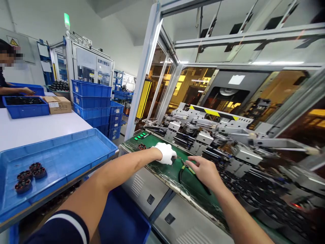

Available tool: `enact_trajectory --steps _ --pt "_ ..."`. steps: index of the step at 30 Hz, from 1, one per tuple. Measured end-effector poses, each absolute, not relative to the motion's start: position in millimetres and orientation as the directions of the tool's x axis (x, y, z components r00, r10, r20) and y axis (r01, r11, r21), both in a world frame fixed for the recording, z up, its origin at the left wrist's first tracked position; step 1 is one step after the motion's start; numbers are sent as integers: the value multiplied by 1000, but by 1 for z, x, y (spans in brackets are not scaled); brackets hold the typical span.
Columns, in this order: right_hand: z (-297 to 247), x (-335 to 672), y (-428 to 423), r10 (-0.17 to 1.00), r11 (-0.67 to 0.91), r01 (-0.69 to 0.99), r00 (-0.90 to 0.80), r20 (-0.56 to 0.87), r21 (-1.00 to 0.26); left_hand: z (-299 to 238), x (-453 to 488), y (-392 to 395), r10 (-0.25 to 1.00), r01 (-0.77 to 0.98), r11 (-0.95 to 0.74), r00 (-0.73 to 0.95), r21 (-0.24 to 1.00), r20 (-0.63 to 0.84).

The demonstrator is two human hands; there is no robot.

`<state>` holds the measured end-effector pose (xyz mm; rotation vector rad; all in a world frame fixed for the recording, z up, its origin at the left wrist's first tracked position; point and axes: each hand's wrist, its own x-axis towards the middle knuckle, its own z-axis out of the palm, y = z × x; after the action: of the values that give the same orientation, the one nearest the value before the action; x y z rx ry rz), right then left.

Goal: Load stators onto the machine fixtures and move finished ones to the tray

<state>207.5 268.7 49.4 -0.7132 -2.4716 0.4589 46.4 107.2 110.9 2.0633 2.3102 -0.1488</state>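
My left hand [165, 153], in a white glove, is over the green work surface [158, 167] with its fingers curled in. A small dark thing shows at its fingertips, too hidden to name. Just to the right is my bare right hand [204, 171], thumb and forefinger brought close together; whatever is between them is too small to make out. Cutting pliers [182, 172] with black and green handles lie on the surface below and between the hands, one handle running under my right hand. A copper-wound motor stator [142, 146] sits beyond my left wrist.
A machine with metal arms [203, 135] stands behind the surface, with many dark parts [264, 196] at right. At left, a blue tray [76, 152] holds several wound stators [24, 175]. Blue crates [91, 91] are stacked behind; a person [10, 89] works at the far left.
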Motion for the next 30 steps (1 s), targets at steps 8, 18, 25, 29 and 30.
enact_trajectory --steps 8,18,25,29,30 --pt "36 167 233 519 783 381 -836 177 -492 108 28 90 978 966 207 -209 -154 2" --pt "47 174 211 396 899 366 -914 88 -243 97 9 90 968 968 248 -249 26 38" --pt "57 196 229 357 893 338 -934 13 -298 100 -6 90 979 969 202 -205 140 5" --pt "64 176 253 530 800 442 -838 132 -405 117 -9 101 969 941 226 -242 252 37" --pt "63 168 257 554 784 458 -820 140 -419 121 -9 107 966 938 233 -254 256 51"
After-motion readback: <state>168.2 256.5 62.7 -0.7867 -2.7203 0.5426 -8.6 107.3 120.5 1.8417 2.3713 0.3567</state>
